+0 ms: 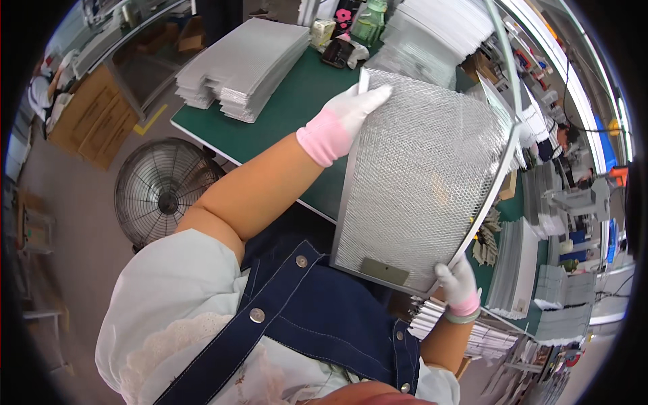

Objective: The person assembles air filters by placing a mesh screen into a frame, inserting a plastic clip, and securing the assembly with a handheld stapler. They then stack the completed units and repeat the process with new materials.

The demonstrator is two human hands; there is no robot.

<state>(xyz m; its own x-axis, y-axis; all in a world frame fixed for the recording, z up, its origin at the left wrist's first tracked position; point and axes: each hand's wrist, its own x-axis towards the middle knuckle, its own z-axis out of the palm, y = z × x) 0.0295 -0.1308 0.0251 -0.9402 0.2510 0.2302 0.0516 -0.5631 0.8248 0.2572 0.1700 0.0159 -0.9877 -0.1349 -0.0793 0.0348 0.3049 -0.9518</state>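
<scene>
A rectangular silver mesh filter [425, 175] with a thin metal frame is held up and tilted over the near side of the bench. A small dull metal plate [385, 271] sits at its lower edge. My left hand [356, 113], in a white glove with a pink cuff, is closed on the filter's upper left corner, thumb over the mesh. My right hand [459, 280], gloved alike, grips the lower right corner; its fingers behind the frame are partly hidden.
On the green bench [283, 128] lie stacked silver mesh sheets [250, 57], with another tall stack [439, 34] at the back. A green bottle [368, 23] and a black case [337, 52] stand between them. Metal strips [514, 270] lie at right. A floor fan [165, 192] stands left.
</scene>
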